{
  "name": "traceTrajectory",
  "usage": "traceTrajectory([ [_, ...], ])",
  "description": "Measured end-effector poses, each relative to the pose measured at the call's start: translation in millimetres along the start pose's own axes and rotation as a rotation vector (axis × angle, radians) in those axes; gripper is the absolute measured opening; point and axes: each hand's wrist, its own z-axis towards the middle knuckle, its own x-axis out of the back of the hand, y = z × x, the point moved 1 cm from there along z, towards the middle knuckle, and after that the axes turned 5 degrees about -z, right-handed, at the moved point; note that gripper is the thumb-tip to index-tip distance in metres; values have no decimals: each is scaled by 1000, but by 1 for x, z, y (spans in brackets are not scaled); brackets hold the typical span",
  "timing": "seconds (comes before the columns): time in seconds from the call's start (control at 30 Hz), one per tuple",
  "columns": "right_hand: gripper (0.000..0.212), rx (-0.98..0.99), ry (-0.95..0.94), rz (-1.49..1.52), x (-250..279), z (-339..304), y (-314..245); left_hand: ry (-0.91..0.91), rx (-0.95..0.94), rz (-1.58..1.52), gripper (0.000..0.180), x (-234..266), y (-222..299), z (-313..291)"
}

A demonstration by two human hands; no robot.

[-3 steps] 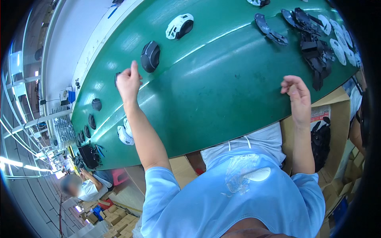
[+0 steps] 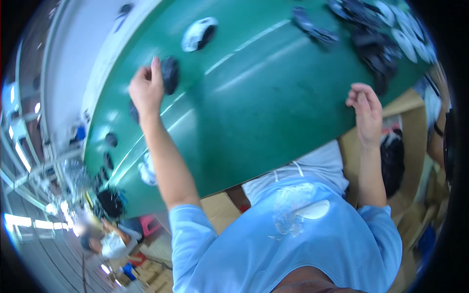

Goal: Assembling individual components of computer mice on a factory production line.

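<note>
My left hand point(image 2: 146, 92) is raised over the left part of the green table point(image 2: 254, 122), thumb up and apart from the loosely curled fingers. Just right of it lies a dark, rounded computer mouse point(image 2: 170, 74), blurred by motion and partly behind the thumb. Another dark piece point(image 2: 134, 112) shows partly beside my left wrist. Farther back sits a white and black mouse point(image 2: 199, 34). My right hand point(image 2: 365, 105) hovers over the table's near right edge, its fingers half bent and nothing visible in them. The nearest things to it are black plastic parts point(image 2: 376, 61).
White shells point(image 2: 404, 45) lie at the far right, with a curved dark part point(image 2: 315, 28) left of the black pile. Dark mice point(image 2: 111, 140) and a white piece point(image 2: 146, 171) line the left. An open cardboard box point(image 2: 415, 161) stands below right. A person point(image 2: 115, 244) sits lower left.
The view has shifted, so the table things appear farther left. My left hand has moved away from me, closer to the dark mouse. My right hand stays nearly where it was.
</note>
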Motion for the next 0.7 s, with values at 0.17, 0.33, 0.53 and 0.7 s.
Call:
traceTrajectory([
  [0.17, 21, 303, 334, -9, 76, 17, 2, -162, -304, 408, 103, -82, 15, 61],
  [0.33, 23, 125, 765, -394, 236, -54, 20, -228, -425, 270, 79, -107, -4, 85],
  [0.53, 29, -418, 1, -1119, 207, -122, 75, -372, 34, -585, 54, -58, 37, 13],
  [0.7, 43, -578, -66, -1090, 152, -100, 148, -425, 214, -1046, 45, -48, 48, -72],
])
